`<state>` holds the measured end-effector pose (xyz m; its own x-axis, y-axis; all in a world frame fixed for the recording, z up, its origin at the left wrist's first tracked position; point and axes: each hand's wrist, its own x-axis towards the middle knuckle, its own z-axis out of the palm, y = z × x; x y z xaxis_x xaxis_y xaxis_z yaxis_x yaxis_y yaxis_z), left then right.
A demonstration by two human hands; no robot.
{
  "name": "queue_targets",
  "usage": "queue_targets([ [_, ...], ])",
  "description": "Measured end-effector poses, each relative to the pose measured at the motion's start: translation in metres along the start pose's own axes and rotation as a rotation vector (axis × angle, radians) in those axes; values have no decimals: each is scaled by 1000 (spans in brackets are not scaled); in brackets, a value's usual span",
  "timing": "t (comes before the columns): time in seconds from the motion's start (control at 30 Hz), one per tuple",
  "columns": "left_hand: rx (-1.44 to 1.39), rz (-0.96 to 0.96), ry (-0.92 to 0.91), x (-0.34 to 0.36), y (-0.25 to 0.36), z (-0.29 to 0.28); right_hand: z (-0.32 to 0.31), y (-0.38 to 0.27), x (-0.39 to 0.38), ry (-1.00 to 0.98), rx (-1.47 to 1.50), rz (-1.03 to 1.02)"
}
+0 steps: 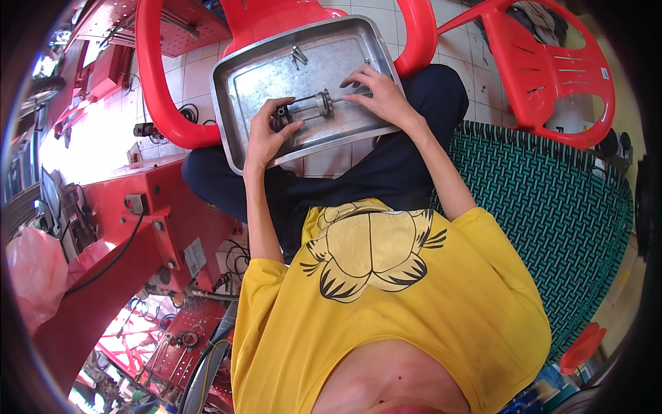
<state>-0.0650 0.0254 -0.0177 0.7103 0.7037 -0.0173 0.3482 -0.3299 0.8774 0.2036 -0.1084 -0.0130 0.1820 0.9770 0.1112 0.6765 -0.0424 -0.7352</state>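
Note:
My left hand (267, 130) is closed round the dark end of a metal mechanical assembly (321, 105), thumb on the near side and fingers on the far side. The assembly lies sideways over a shallow metal tray (227, 117). Its slim bars run from the dark end to a round metal flange, and a thin shaft points right from there. My right hand (380, 99) is at that shaft, its thumb alongside it and its fingers curved apart from the thumb. Several small bolts (298, 56) lie in the far part of the tray.
The tray rests across a red plastic chair (265, 21) and my lap. Another red chair (572, 76) stands at the far right. A green woven seat (538, 228) is beside me. To the left are a red metal frame (138, 221) and dark cables (188, 112).

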Motion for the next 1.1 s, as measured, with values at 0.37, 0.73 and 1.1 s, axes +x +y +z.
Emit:
queue_targets([
  [0.37,1,24,9,1,2,0,-1,-7,-2,-15,-85,15],
  [0.73,2,14,17,2,2,1,2,-5,0,-3,-109,54],
  [1.1,-29,0,7,1,3,1,2,-2,-1,-16,-148,9],
])
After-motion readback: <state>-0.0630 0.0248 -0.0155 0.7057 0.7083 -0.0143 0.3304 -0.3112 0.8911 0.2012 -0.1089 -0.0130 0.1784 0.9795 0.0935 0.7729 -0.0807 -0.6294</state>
